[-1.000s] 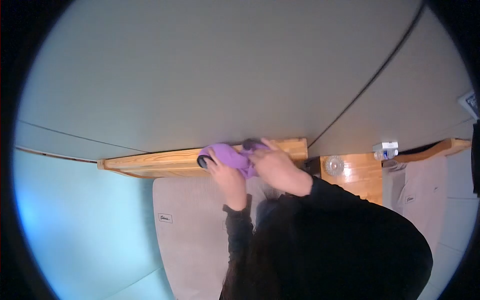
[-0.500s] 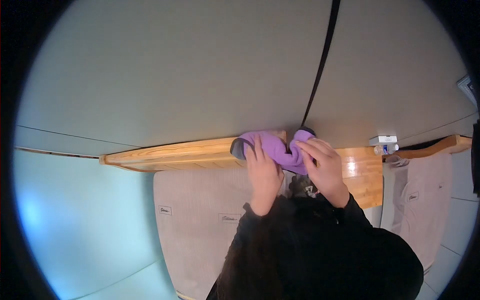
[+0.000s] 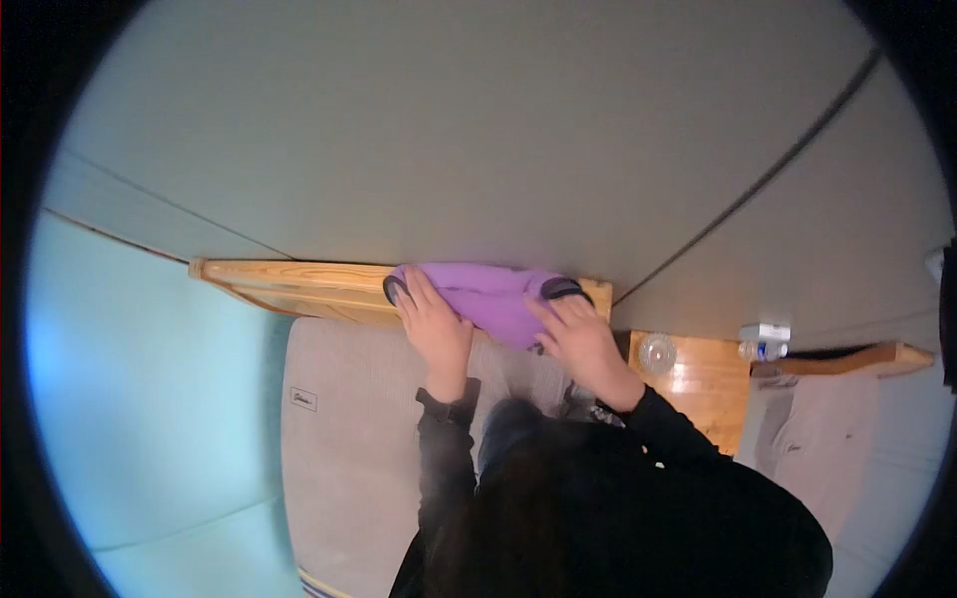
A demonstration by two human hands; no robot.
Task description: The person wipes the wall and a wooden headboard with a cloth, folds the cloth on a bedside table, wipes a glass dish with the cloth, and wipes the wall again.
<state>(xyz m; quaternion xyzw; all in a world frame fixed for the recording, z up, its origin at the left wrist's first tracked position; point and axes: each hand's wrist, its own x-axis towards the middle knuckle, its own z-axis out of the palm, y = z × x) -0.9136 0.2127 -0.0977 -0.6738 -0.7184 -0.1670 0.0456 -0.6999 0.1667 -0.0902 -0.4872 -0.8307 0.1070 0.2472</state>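
A soft purple cloth item (image 3: 478, 291) with dark-edged ends stretches sideways in front of the wooden headboard (image 3: 329, 273). I cannot tell exactly what kind of item it is. At its left end, my left hand (image 3: 437, 334) grips it, the fingers over the cloth beside the dark edge. My right hand (image 3: 580, 347) holds the other end, with the fingertips on the purple fabric just below the dark rim. The undersides of both grips are hidden.
Below the hands lies a bed with a pale mattress (image 3: 349, 439). To the right, a wooden nightstand (image 3: 708, 399) bears a glass dish (image 3: 657, 352), a plastic bottle (image 3: 763, 351) and a white box (image 3: 766, 332). A second bed (image 3: 822, 429) stands beyond it. The grey wall (image 3: 449, 130) rises behind the headboard.
The purple item was bunched and bent between my hands; now it is spread out straighter and wider. Both hands have shifted left and moved further apart. The view has turned, showing the glass dish.
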